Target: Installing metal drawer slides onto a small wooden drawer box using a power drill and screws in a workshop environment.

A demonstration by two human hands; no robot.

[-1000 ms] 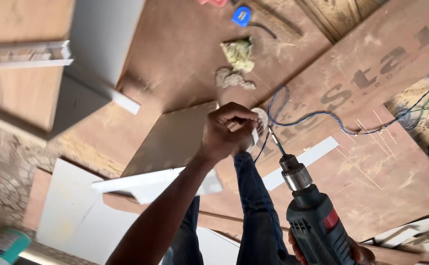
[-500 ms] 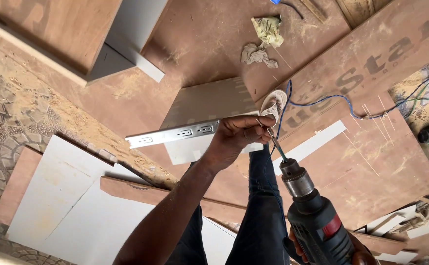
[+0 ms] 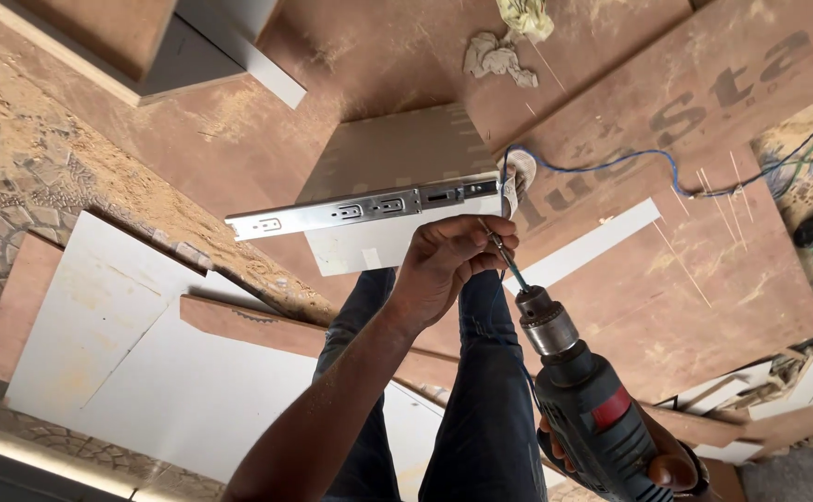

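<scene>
My left hand (image 3: 444, 270) reaches up from the lower left, and its fingertips pinch the tip of the thin bit (image 3: 509, 265) of a power drill (image 3: 583, 390). I cannot tell whether a screw is on the tip. My right hand (image 3: 671, 465) grips the dark drill body with its red band at the lower right. Just above my left hand, a silver metal drawer slide (image 3: 360, 209) lies along the edge of a grey-white panel (image 3: 393, 149). My legs in blue jeans (image 3: 481, 409) are below.
Brown boards (image 3: 704, 279) cover the ground, one with large dark lettering. A blue cable (image 3: 611, 160) runs right from the slide's end. Crumpled rags (image 3: 499, 51) lie at the top, white panels (image 3: 146, 353) at the lower left and a white cabinet piece (image 3: 211, 56) at the upper left. Sawdust lies over patterned paving.
My left hand has come down from the end of the slide to the drill bit. The drill has risen slightly. The view has shifted, so the slide now shows in full.
</scene>
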